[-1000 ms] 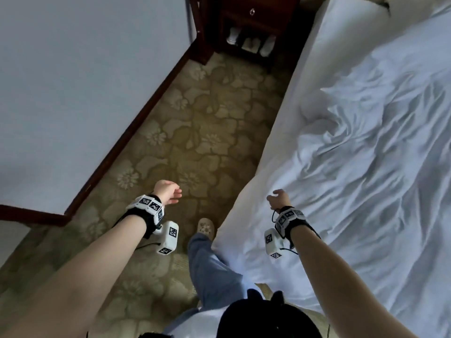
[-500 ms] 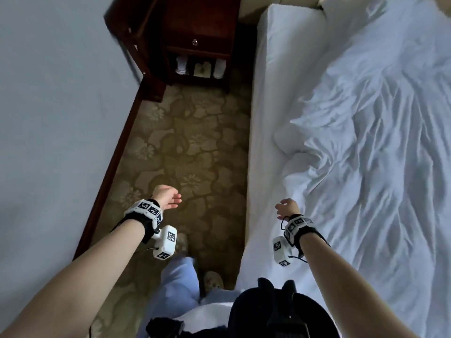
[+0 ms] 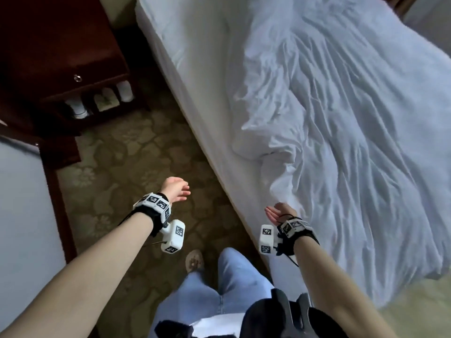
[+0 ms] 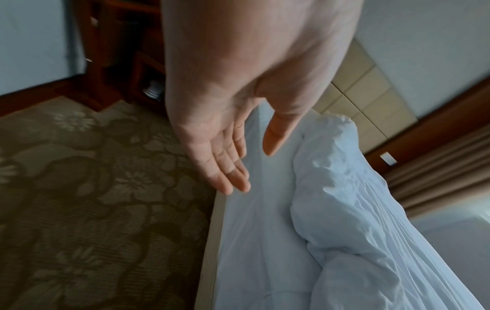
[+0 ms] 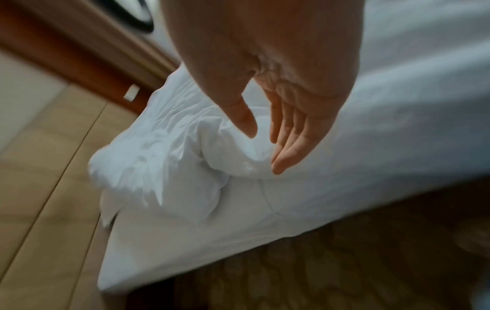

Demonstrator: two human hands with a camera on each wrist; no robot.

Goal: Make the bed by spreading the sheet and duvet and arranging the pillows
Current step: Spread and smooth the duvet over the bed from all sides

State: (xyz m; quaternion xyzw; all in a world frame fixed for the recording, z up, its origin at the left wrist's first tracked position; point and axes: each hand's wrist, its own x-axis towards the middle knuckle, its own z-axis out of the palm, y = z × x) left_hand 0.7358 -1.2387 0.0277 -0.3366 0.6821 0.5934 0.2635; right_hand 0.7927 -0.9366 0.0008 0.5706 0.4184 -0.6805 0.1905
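Head view: both hands are seen held out empty beside the bed.
Left fingers [image 4: 225, 165]: held straight and together, thumb apart; nothing is gripped.
Left hand [image 3: 174, 189]: held over the patterned carpet [image 3: 117, 172], apart from the mattress edge.
Right fingers [image 5: 289, 142]: extended and relaxed; nothing is held.
Right hand [image 3: 278, 212]: held at the near left edge of the bed, just beside the duvet; contact cannot be told.
Duvet [image 3: 353, 142]: white, crumpled, spread over the right of the bed, its left edge bunched in a fold.
Sheet [image 3: 195, 57]: laid bare on the mattress's left strip.
Nightstand [image 3: 61, 57]: dark wood, far left, slippers stored beneath.
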